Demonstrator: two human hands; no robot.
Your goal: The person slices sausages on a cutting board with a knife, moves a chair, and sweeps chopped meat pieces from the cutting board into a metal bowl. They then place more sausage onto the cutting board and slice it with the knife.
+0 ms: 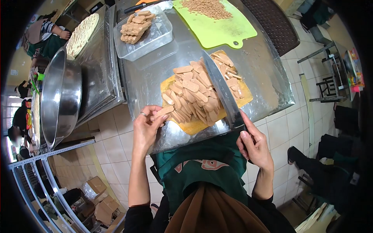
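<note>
Knife at the right edge of the main slice heap; left hand nearer the heap.
Steel tabletop [268, 73] supports a lime-green cutting board [206, 33] at 12 o'clock and a yellow board [191, 128] at center. Tan slice heap [192, 91] on the yellow board: 2 o'clock from the left hand [144, 126], between 10 and 11 from the right hand [255, 145]. Knife [223, 89] axis: 11 to 5 o'clock, handle gripped in the right hand. Left fingers pinch one slice [165, 111].
</note>
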